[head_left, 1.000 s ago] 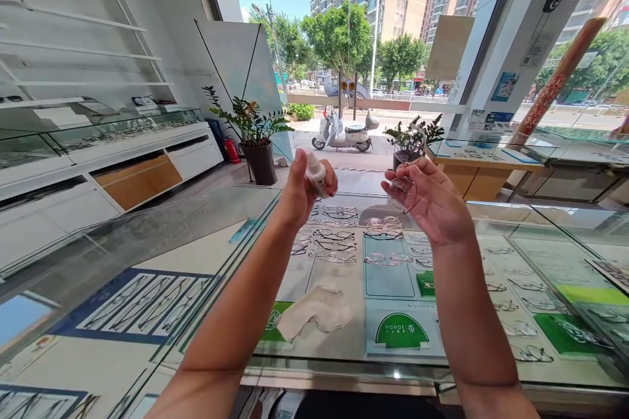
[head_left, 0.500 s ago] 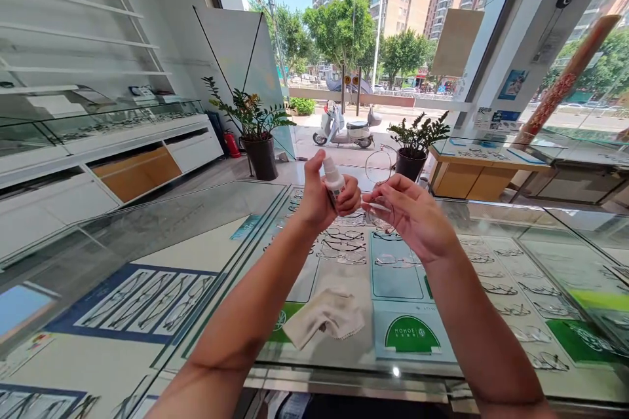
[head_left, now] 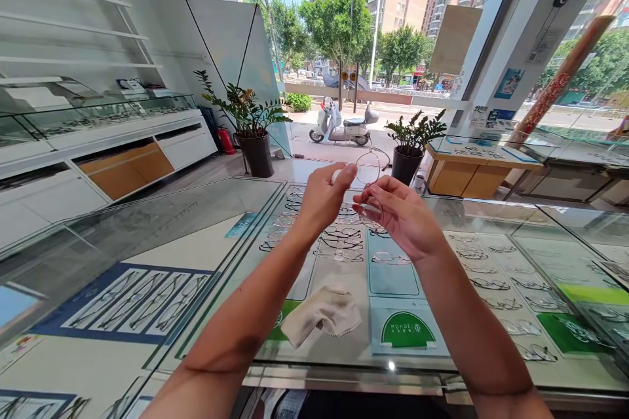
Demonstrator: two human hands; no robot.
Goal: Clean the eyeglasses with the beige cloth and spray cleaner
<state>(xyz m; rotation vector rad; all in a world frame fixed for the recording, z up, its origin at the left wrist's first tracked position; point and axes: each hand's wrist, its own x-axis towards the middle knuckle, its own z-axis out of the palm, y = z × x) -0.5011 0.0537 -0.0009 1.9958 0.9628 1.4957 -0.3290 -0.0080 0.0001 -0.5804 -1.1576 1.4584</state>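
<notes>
My left hand (head_left: 322, 195) is closed round a small white spray bottle (head_left: 336, 176), its thumb up by the top. Most of the bottle is hidden behind the fingers. Just to the right, my right hand (head_left: 407, 215) pinches a pair of thin-rimmed round eyeglasses (head_left: 368, 168) near the middle. One lens stands above the fingers and the other hangs below, both facing the bottle. A crumpled beige cloth (head_left: 322, 315) lies on the glass counter (head_left: 289, 373) below my hands.
Rows of eyeglasses (head_left: 339, 243) are displayed under the counter glass, beside a green-and-white card (head_left: 407, 330). Beyond the counter stand two potted plants (head_left: 258, 154) (head_left: 407, 162). A fire extinguisher (head_left: 226, 141) is at the left cabinets.
My left hand has turned and moved slightly right, so the bottle, plainly visible before, is now mostly hidden. The eyeglasses have shifted a little left, with the lens closer to the bottle.
</notes>
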